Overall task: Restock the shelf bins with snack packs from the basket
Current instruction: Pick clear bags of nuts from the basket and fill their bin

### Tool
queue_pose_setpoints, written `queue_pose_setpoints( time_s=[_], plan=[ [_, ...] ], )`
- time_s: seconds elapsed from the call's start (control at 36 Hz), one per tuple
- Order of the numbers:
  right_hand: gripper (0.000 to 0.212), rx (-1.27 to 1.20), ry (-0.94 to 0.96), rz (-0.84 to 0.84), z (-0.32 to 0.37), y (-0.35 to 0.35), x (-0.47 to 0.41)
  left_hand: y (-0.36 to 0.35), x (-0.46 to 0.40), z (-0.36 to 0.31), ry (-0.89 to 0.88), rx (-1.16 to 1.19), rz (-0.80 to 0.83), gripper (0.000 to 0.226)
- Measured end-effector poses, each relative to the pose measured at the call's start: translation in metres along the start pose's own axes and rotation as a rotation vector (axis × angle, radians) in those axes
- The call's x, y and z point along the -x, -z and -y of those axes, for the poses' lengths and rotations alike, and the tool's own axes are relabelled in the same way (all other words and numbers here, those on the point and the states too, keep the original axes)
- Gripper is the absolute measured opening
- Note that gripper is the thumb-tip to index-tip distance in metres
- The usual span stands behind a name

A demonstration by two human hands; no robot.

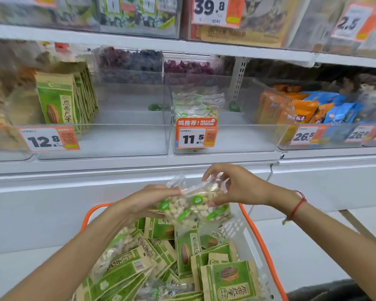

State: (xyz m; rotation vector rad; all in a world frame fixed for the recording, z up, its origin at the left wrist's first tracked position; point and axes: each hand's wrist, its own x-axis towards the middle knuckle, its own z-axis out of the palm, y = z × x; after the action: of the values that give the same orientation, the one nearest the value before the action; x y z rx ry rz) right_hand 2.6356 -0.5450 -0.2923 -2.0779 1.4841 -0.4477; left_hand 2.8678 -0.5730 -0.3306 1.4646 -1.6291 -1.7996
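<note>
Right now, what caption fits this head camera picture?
Both hands, left hand and right hand, hold clear nut packs above the basket.

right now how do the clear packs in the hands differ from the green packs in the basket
The clear packs are see-through, showing pale nuts; the green packs are opaque paper printed with a seed. The clear packs are held up by the left hand and right hand; the green packs lie loose in the basket.
</note>
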Motion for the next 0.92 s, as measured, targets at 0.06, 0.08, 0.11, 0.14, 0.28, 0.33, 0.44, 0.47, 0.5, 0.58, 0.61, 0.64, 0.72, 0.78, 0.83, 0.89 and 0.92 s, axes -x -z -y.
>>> queue_pose_setpoints(
  time_s=[0.06,0.08,0.11,0.14,0.28,0.33,0.44,0.47,0.5,0.58,0.61,0.64,0.72,0.78,0.83,0.89,0.92],
  plan=[
    [0.052,-0.099,-0.022,-0.018,-0.002,0.004,0.000,-0.002,0.004,-0.009,0.009,0.106,0.049,0.048],
    [0.057,-0.154,-0.036,-0.026,-0.002,0.005,-0.001,-0.003,0.003,-0.012,0.006,0.125,0.061,0.049],
    [0.063,-0.202,-0.049,-0.036,-0.003,0.006,0.000,-0.003,0.003,-0.017,0.002,0.138,0.065,0.051],
    [0.069,-0.237,-0.060,-0.051,-0.003,0.007,0.000,-0.003,0.002,-0.021,-0.009,0.143,0.073,0.054],
    [0.076,-0.420,-0.004,-0.208,-0.005,0.012,0.003,-0.004,0.000,-0.035,-0.143,0.200,0.137,0.063],
    [0.078,-0.468,0.033,-0.286,-0.003,0.016,0.004,-0.004,-0.001,-0.037,-0.204,0.223,0.128,0.075],
    [0.082,-0.469,0.097,-0.429,0.000,0.022,0.005,-0.007,-0.001,-0.042,-0.325,0.128,0.103,0.076],
    [0.082,-0.453,0.119,-0.461,0.002,0.022,0.006,-0.010,0.000,-0.045,-0.354,0.083,0.112,0.068],
    [0.081,-0.434,0.144,-0.491,0.004,0.022,0.006,-0.013,-0.001,-0.049,-0.381,0.062,0.104,0.065],
    [0.079,-0.358,0.202,-0.589,0.011,0.021,0.006,-0.019,-0.007,-0.060,-0.459,0.058,-0.025,0.063],
    [0.078,-0.328,0.216,-0.628,0.013,0.021,0.006,-0.020,-0.008,-0.064,-0.484,0.060,-0.064,0.062],
    [0.077,-0.293,0.226,-0.664,0.015,0.023,0.005,-0.020,-0.009,-0.069,-0.511,0.065,-0.086,0.059],
    [0.080,-0.208,0.198,-0.717,0.016,0.037,0.003,-0.017,-0.011,-0.088,-0.584,0.062,-0.089,0.048],
    [0.086,-0.288,0.103,-0.648,0.015,0.053,0.001,-0.015,-0.013,-0.104,-0.631,0.020,-0.064,0.047],
    [0.070,-0.384,0.054,-0.476,0.013,0.073,-0.002,-0.013,-0.017,-0.124,-0.674,-0.038,-0.045,0.047],
    [0.041,-0.352,0.059,-0.352,0.012,0.094,-0.006,-0.010,-0.024,-0.147,-0.706,-0.139,-0.036,0.048],
    [0.035,-0.326,0.071,-0.346,0.010,0.105,-0.008,-0.008,-0.028,-0.159,-0.715,-0.197,-0.032,0.049]
  ],
)
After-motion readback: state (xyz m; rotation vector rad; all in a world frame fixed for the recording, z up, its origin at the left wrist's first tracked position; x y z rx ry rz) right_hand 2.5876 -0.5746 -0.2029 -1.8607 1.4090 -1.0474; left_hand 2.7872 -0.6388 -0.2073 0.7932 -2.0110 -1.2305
